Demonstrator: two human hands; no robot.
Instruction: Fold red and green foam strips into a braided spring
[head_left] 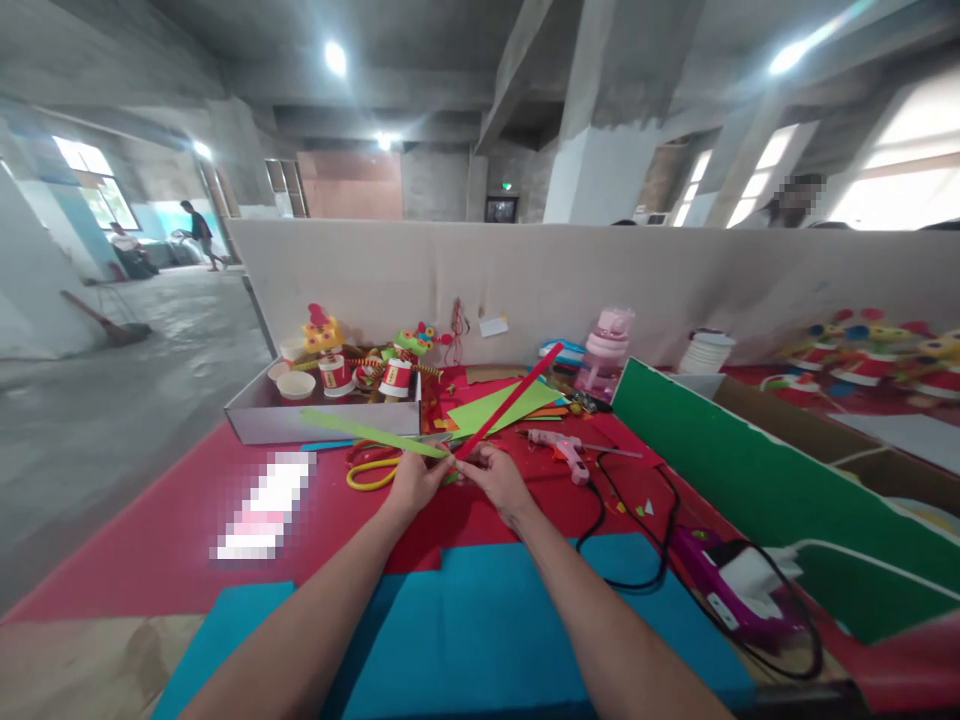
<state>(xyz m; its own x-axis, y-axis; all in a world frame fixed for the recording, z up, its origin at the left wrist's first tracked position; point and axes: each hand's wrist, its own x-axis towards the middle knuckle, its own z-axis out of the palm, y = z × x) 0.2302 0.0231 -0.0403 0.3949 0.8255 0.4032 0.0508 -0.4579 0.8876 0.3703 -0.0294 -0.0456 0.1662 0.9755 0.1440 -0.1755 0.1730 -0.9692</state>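
Fingertips of both my hands meet over the red table cover in the middle of the head view. My left hand [417, 482] pinches the end of a light green paper strip [375, 432], which stretches off to the left. Between the fingers of my right hand [491, 480] is the end of a red paper strip [517, 400], slanting up to the right. The two strip ends come together at my fingertips; whether they are joined cannot be made out. Yellow-handled scissors [371, 474] lie just left of my left hand. A pink glue gun [562, 452] rests to the right.
A white box [322, 422] with paper-cup figures stands back left. Light green paper sheets [499, 405] lie behind my hands. At right are a green panel [750, 500], a purple power strip [731, 590] and black cables. Blue sheets [480, 630] lie under my forearms.
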